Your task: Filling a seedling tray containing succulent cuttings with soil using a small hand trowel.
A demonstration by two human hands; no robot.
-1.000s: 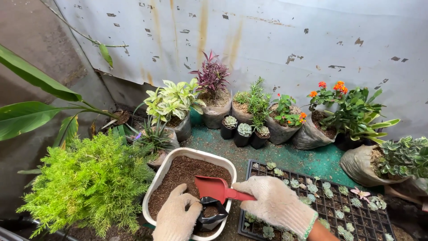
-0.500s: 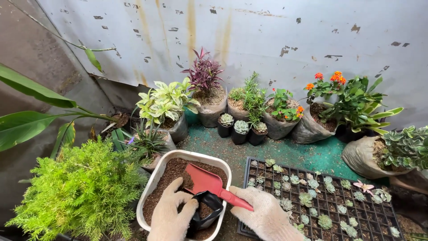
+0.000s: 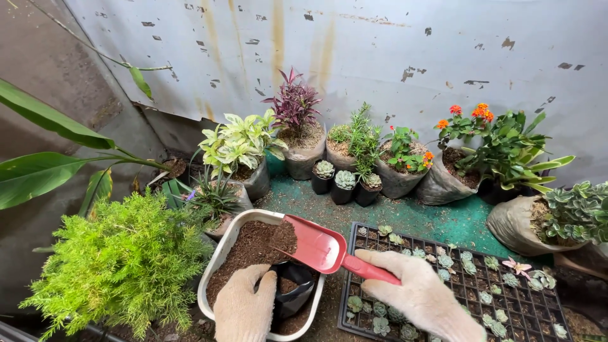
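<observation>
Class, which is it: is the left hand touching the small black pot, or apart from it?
Touching. The head view shows the left hand gripping the black pot's rim.

No labels, signs or screens here. The only packaging is soft grey grow bags holding plants along the wall, and one small black bag well in front of it.

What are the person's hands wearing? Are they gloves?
Yes. Both the left hand and the right hand wear knitted work gloves in a pale cream colour, with a bumpy woven texture. They look a bit dusty. The gloves cover all the fingers. No sleeves show in this picture.
</observation>
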